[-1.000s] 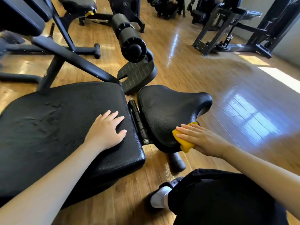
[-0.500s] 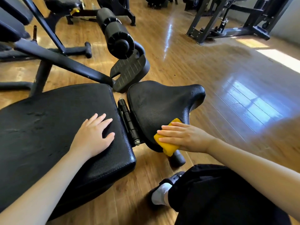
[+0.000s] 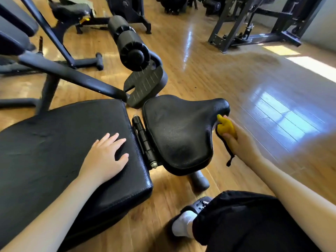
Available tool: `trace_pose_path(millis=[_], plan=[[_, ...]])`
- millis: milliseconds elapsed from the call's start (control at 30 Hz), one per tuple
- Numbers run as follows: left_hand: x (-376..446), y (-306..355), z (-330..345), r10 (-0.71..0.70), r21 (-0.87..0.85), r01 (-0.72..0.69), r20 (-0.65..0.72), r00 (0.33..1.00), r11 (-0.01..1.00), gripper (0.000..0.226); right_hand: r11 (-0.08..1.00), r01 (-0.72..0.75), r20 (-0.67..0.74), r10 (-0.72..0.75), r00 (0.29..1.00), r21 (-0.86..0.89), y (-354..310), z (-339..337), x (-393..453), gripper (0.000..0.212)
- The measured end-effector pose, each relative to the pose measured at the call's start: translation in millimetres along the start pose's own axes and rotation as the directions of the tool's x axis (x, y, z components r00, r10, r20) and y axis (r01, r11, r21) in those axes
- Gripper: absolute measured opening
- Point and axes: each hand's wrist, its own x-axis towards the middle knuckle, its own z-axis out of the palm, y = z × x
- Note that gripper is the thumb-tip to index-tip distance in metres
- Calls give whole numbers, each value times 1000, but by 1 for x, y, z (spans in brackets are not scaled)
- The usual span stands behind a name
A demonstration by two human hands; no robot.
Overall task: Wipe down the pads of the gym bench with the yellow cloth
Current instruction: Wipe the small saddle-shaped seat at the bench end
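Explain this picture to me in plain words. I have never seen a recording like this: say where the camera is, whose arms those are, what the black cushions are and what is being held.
The camera sits on a person's head and looks forward and down, so the two bare arms entering from below are that person's own. No robot is involved. The black cushions are the pads of a gym bench: a large back pad on the left and a smaller seat pad beside it, joined by a metal hinge. The left hand rests flat on the large pad, fingers spread. The right hand grips a yellow cloth and presses it against the seat pad's right edge, near its narrow end. Beyond lie a foam roller, a footplate, the wooden floor and other machines.
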Motion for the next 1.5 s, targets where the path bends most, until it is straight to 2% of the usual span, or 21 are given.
trace_pose_path(millis=[67, 133, 200, 300, 367, 467, 567, 633, 733, 900, 967, 1133, 1200, 1267, 1333, 1400, 1467, 1500], plan=[[2, 3, -1, -24, -30, 24, -6, 1000, 999, 49, 973, -125, -40, 135, 990, 192, -16, 17, 5, 45], [4, 12, -4, -63, -129, 59, -30, 998, 990, 46, 916, -227, 24, 233, 972, 331, -33, 39, 2, 47], [11, 28, -6, -73, -242, 55, -69, 995, 969, 44, 855, -274, 85, 264, 961, 440, -40, 53, -9, 48], [30, 64, -5, 4, -318, -38, -109, 994, 947, 44, 804, -306, 170, 254, 952, 511, -40, 51, -28, 45], [47, 89, 0, 53, -340, -80, -87, 995, 937, 47, 764, -359, 223, 282, 933, 536, -38, 41, -36, 36], [76, 111, 14, 85, -274, -94, -46, 995, 957, 55, 614, -456, 276, 370, 887, 644, -34, 15, -20, 20], [94, 115, 31, 12, -220, -13, -4, 1000, 975, 60, 447, -457, 206, 503, 839, 769, -7, -19, 24, 19], [92, 114, 47, -62, -219, 54, -29, 998, 974, 61, 420, -439, 125, 594, 795, 794, 15, -34, 61, 20], [83, 113, 65, -84, -190, 56, -145, 986, 980, 60, 488, -490, 103, 625, 774, 723, 46, -30, 108, 32], [84, 113, 67, -63, -160, 39, -150, 987, 986, 66, 589, -646, 311, 574, 758, 486, 51, -6, 159, 21], [82, 113, 68, -68, -158, 44, -149, 986, 986, 64, 649, -631, 314, 548, 775, 426, 54, -10, 154, 21], [85, 115, 68, -84, -161, 58, -159, 984, 985, 63, 813, -460, 251, 391, 886, 357, 62, -25, 112, 34], [84, 115, 69, -88, -162, 62, -159, 983, 985, 63, 823, -475, 266, 404, 875, 313, 57, -24, 126, 34], [84, 114, 69, -93, -164, 66, -161, 983, 984, 62, 848, -475, 334, 389, 859, 234, 45, -21, 153, 26], [83, 114, 68, -88, -170, 60, -157, 984, 984, 62, 918, -391, 441, 378, 814, -64, 25, -14, 184, 15], [83, 114, 67, -77, -184, 49, -149, 986, 982, 62, 904, -211, 539, 395, 744, -372, 0, 1, 207, 19], [82, 114, 66, -82, -201, 52, -142, 986, 978, 63, 876, -49, 605, 371, 705, -480, -21, 18, 214, 32], [81, 114, 66, -86, -209, 55, -142, 986, 976, 62, 865, -4, 610, 358, 707, -502, -27, 22, 212, 39]])
